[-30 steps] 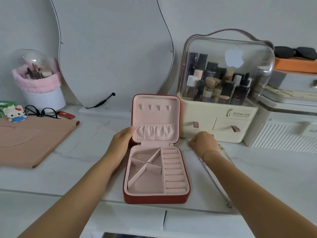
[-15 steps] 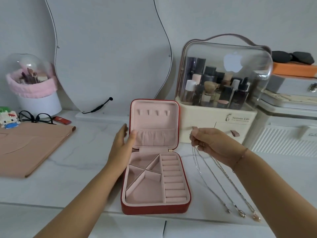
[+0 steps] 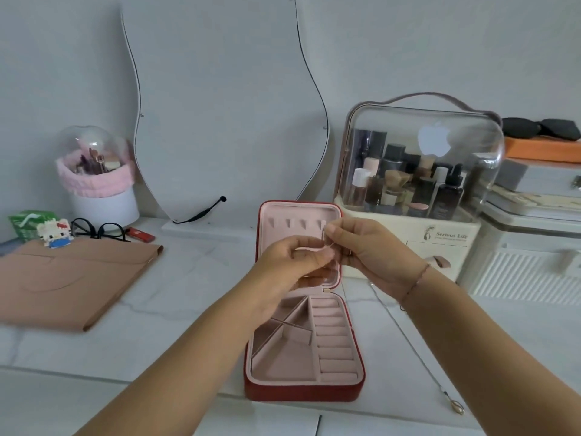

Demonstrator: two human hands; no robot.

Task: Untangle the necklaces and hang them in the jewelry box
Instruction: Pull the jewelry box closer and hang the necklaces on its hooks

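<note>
One necklace (image 3: 405,335) held before the open box (image 3: 305,390).
Left hand (image 3: 292,262) and right hand (image 3: 374,253) pinch its top end; the chain trails across the table (image 3: 188,278) to a pendant (image 3: 457,408).

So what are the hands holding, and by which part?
The left hand and right hand pinch the upper end of a thin silver chain necklace; its pendant end lies on the white marble tabletop.
</note>
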